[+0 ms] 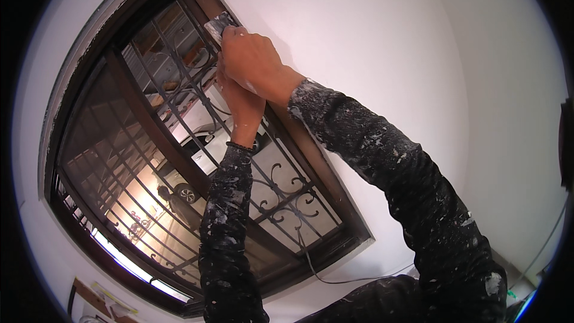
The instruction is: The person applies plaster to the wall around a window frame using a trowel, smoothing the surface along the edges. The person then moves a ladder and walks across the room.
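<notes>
My right hand (pixel 254 63) is closed on a putty knife, whose flat grey blade (pixel 216 25) is smeared with white and lies against the upper right side of the brown window frame (pixel 210 1). Just below it, my left hand (pixel 244 110) is raised to the same edge, its fingers curled and largely covered by the right hand. What the left fingers hold, if anything, is hidden. A dark beaded bracelet circles the left wrist. Both black sleeves are spattered with white. Smooth white wall (pixel 371 54) meets the frame beside my right hand.
Black scrolled bars (pixel 281 203) cover the window. Through it show a white car (pixel 209 149) and a lit yard. A thin grey cable (pixel 335 281) hangs from the bars and runs right. At lower left there is a brown-edged object (pixel 89 296).
</notes>
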Demonstrator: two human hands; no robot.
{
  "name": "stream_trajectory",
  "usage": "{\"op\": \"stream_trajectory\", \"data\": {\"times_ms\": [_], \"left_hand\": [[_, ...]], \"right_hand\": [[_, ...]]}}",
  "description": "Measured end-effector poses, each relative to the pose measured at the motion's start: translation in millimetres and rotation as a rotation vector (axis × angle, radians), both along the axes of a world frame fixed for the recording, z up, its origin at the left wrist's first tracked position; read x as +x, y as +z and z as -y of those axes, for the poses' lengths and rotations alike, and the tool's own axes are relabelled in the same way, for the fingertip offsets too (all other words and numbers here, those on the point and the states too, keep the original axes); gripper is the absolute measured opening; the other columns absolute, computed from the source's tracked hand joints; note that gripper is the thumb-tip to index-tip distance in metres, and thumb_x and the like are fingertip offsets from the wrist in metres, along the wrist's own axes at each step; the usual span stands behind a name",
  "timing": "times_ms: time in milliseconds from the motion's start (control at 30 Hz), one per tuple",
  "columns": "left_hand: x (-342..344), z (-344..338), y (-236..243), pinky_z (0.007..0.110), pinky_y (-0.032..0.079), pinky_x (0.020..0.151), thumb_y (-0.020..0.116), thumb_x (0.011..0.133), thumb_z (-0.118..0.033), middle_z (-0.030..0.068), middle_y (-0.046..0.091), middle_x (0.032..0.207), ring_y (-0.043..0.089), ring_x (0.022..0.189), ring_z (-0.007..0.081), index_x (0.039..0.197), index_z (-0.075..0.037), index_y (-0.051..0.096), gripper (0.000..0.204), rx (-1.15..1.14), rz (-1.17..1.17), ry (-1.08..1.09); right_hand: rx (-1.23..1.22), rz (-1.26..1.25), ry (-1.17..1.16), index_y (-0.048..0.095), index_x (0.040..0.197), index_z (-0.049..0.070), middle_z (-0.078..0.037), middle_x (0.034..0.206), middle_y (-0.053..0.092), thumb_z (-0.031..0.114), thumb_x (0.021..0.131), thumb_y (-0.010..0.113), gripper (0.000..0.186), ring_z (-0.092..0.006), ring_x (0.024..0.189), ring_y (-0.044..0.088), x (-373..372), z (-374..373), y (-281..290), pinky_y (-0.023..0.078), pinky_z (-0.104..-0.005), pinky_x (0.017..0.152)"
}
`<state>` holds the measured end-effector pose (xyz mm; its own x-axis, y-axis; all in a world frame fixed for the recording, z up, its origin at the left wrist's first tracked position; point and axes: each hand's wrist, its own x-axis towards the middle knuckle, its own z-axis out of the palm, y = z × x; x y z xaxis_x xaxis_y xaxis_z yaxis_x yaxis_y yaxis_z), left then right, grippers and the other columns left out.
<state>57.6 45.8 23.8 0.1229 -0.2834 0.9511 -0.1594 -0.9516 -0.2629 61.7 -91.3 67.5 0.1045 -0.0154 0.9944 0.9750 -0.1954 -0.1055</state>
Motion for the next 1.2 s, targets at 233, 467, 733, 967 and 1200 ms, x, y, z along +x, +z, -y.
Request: {"op": "stream_trajectory", "data": {"times_ms": [233, 467, 733, 967, 1200], "left_hand": [[29.0, -24.3, -23.4, 0.053, 0.026, 0.116, 0.068, 0.090, -0.031, 0.0282, 0.036, 0.152, 0.032, 0.142, 0.0456, 0.151, 0.002, 0.031, 0.079, -0.060, -0.034, 0.085], [25.5, -11.7, -33.8, 0.056, 0.016, 0.120, 0.064, 0.093, -0.032, 0.0316, 0.024, 0.158, 0.020, 0.149, 0.0475, 0.153, 0.008, 0.019, 0.085, -0.033, 0.001, 0.079], [23.9, -5.1, -32.2, 0.056, 0.011, 0.122, 0.049, 0.101, -0.022, 0.0341, 0.021, 0.159, 0.017, 0.151, 0.0472, 0.155, 0.011, 0.014, 0.072, -0.112, 0.041, 0.115], [19.9, 4.4, -30.7, 0.057, 0.011, 0.121, 0.040, 0.107, -0.028, 0.0293, 0.021, 0.162, 0.017, 0.151, 0.0471, 0.158, 0.007, 0.010, 0.068, -0.112, 0.101, 0.031], [15.8, 10.5, -28.0, 0.056, 0.009, 0.123, 0.045, 0.105, -0.022, 0.0307, 0.018, 0.162, 0.015, 0.152, 0.0466, 0.156, 0.010, 0.012, 0.069, -0.184, 0.040, 0.084]], "right_hand": [[-0.002, 0.037, -0.058, 0.066, 0.097, -0.010, -0.025, 0.097, 0.069, 0.008, 0.083, 0.065, 0.023, -0.0359, 0.082, 0.074, -2.1, -2.7, 21.8, 0.060, -0.0416, 0.067], [-0.014, 0.071, -0.133, 0.066, 0.103, -0.011, -0.025, 0.101, 0.068, 0.009, 0.084, 0.067, 0.028, -0.0349, 0.085, 0.074, -2.6, -11.1, 41.3, 0.061, -0.0398, 0.069], [-0.041, 0.075, -0.142, 0.067, 0.101, -0.009, -0.025, 0.099, 0.070, 0.010, 0.082, 0.068, 0.028, -0.0358, 0.085, 0.074, -4.6, -12.2, 55.1, 0.060, -0.0415, 0.070], [-0.063, 0.087, -0.082, 0.066, 0.100, -0.010, -0.027, 0.096, 0.071, 0.009, 0.082, 0.063, 0.026, -0.0399, 0.084, 0.072, -1.3, -5.2, 62.5, 0.059, -0.0439, 0.072], [0.016, -0.018, -0.064, 0.075, 0.090, -0.003, -0.023, 0.097, 0.072, 0.008, 0.078, 0.071, 0.016, -0.0357, 0.091, 0.074, -0.9, -1.3, 73.1, 0.060, -0.0422, 0.075]]}}
